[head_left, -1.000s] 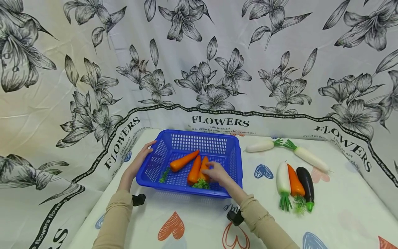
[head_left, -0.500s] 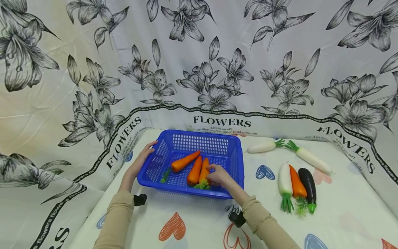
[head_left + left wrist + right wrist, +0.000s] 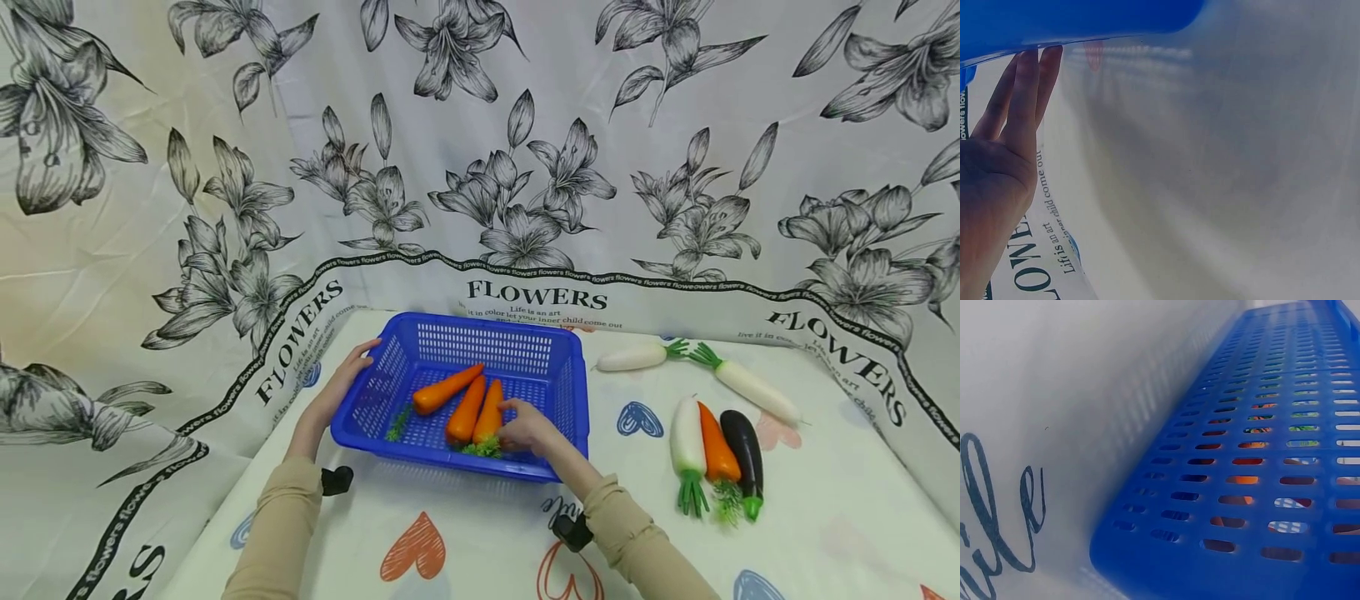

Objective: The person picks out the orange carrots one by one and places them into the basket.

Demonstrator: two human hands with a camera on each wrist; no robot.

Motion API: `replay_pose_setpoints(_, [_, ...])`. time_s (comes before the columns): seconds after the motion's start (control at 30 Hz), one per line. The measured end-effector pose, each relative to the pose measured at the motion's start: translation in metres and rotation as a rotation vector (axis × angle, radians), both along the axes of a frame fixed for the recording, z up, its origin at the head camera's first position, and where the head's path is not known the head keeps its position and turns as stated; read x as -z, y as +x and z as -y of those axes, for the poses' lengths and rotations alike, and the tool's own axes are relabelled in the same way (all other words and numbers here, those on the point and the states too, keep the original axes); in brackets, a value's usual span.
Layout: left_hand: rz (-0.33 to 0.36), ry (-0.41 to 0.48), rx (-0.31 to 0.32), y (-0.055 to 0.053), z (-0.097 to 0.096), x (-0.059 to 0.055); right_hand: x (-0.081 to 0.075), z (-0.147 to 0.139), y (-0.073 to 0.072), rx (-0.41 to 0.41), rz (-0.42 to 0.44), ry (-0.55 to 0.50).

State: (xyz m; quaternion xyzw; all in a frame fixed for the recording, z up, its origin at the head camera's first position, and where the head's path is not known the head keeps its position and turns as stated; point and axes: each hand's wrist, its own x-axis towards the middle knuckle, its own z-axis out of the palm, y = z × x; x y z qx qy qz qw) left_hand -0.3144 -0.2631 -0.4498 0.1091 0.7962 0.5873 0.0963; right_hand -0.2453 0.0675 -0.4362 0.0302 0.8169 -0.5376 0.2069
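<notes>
While the blue basket (image 3: 525, 350) is touched at its left rim by the extended fingers of the left hand (image 3: 341, 387), the rightmost carrot (image 3: 489, 410) is met by the right hand (image 3: 528, 427); whether it is pinched or merely pressed cannot be told. Compared with half a second ago, it and the middle carrot (image 3: 465, 408) have been shifted slightly leftward. Like the leftmost carrot (image 3: 448, 390), both are contained in the basket, so a small adjustment of placement is suggested, not a lift.

On the table (image 3: 480, 527) lie a basket (image 3: 450, 459), white radishes (image 3: 686, 437), carrot (image 3: 717, 446) and eggplant (image 3: 741, 448).
</notes>
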Motion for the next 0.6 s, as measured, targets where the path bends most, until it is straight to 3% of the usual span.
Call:
replay_pose_setpoints(0.4, [0.016, 0.004, -0.005, -0.0007, -0.0004, -0.0017, 0.0006, 0.0013, -0.001, 0.0, 0.017, -0.029])
replay_pose_setpoints(0.6, [0.03, 0.019, -0.006, 0.0001, -0.0027, -0.0054, -0.0038, -0.0012, 0.0005, 0.066, 0.021, -0.031])
